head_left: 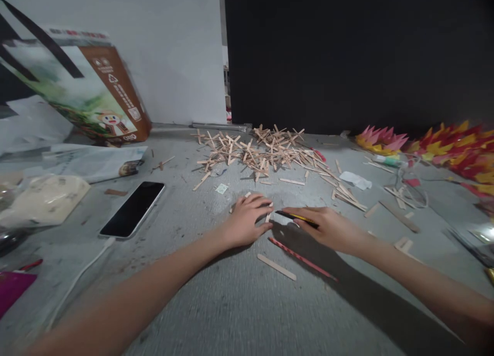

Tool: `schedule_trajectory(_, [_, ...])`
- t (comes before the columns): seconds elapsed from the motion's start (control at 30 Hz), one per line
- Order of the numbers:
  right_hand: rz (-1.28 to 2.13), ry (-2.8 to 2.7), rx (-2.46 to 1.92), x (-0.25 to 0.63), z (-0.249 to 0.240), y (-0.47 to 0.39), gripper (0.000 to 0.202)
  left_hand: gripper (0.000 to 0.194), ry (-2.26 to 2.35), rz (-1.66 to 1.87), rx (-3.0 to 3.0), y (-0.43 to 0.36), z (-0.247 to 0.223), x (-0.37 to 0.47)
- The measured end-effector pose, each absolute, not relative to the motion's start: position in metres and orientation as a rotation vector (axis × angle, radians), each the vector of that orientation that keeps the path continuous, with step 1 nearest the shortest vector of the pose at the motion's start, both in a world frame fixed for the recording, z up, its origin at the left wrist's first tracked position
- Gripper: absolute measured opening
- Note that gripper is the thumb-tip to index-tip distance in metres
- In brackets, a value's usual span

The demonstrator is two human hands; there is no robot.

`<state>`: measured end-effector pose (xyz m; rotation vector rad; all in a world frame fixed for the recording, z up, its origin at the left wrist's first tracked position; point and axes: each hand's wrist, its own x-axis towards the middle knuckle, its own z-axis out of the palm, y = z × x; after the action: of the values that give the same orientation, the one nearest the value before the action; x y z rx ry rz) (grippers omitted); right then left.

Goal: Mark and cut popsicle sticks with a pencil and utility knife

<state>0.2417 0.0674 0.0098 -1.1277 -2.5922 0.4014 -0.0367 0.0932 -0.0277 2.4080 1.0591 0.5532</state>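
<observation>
My left hand [249, 219] rests on the grey table with its fingers over small wooden stick pieces [269, 212], pressing them against the surface. In my right hand [332, 227] is a thin black and yellow tool [299, 217], its dark tip pointing left toward those pieces. Just below the hands lies a red patterned pencil-like stick [303, 259], and beside it a single flat wooden stick [276, 267]. Beyond the hands spreads a pile of wooden sticks [247, 153], many of them joined in crosses.
A phone [133, 210] with a white cable lies at left, near plastic packages [44, 200] and a printed bag [104, 96]. Folded paper flowers [382, 141] stand at the back right. Loose sticks [399, 216] and a white scrap [355, 180] lie at right.
</observation>
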Motion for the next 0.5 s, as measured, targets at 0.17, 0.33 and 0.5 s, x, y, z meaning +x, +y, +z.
schedule_trajectory(0.17, [0.341, -2.679, -1.112, 0.237, -0.006, 0.074, 0.05, 0.05, 0.978, 0.49, 2.397, 0.101, -0.024, -0.045])
schedule_trajectory(0.33, [0.304, -2.725, -1.153, 0.234, -0.006, 0.073, 0.05, 0.052, 0.994, 0.508, 2.369, 0.104, -0.024, -0.046])
schedule_trajectory(0.5, [0.294, -2.783, -1.235, 0.23, -0.001, 0.071, 0.05, 0.05, 1.031, 0.452, 2.402, 0.105, -0.024, -0.046])
